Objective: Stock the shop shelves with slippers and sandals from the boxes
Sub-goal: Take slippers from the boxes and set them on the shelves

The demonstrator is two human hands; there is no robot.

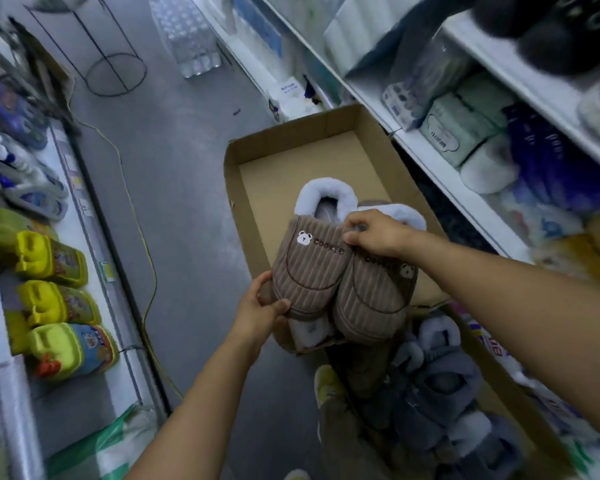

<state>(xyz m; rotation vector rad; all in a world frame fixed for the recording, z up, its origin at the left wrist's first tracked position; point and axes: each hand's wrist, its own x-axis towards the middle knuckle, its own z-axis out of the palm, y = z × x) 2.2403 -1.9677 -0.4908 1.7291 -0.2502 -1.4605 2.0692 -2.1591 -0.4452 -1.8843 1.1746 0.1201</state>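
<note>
A pair of brown ribbed slippers (pixel 329 275) with pale fluffy collars and small bear logos is held side by side over an open cardboard box (pixel 284 174). My left hand (pixel 264 306) grips the toe of the left slipper from below. My right hand (pixel 374 235) pinches the pair where their uppers meet near the collars. A second box (pixel 492 382) lower right holds several grey-blue fluffy slippers (pixel 440 386). More slippers, white (pixel 489 171) and black fluffy (pixel 551 43), sit on the right shelves (pixel 440 168).
The left shelf (pixel 80 216) carries yellow bottles (pixel 66 303) and blue pouches. A yellow cable (pixel 142 237) runs along the grey floor. A wire stand (pixel 115 71) and a bottled water pack (pixel 191 39) stand farther down the aisle. My shoe (pixel 326 382) shows by the box.
</note>
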